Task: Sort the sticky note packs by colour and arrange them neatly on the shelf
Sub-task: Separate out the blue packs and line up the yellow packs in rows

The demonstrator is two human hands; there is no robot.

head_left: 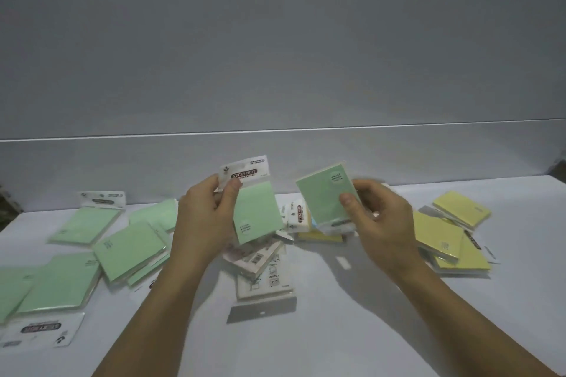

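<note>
My left hand point(203, 220) grips a green sticky note pack point(257, 211) by its white "STICKY NOTE" header, held upright above the white shelf surface point(337, 330). My right hand point(382, 217) holds a second green pack point(324, 196), tilted, thumb on its face. Several green packs point(128, 248) lie loosely overlapped on the left. Several yellow packs point(447, 232) lie in a pile on the right. Under my hands sits a mixed heap of pale pink or white packs point(260, 266), with one yellow pack point(318, 236) behind it.
A grey back wall point(275, 55) with a thin ledge line runs behind the surface. A pack with its white header toward me point(39, 329) lies at the front left. The shelf's right end shows a dark edge point(559, 170).
</note>
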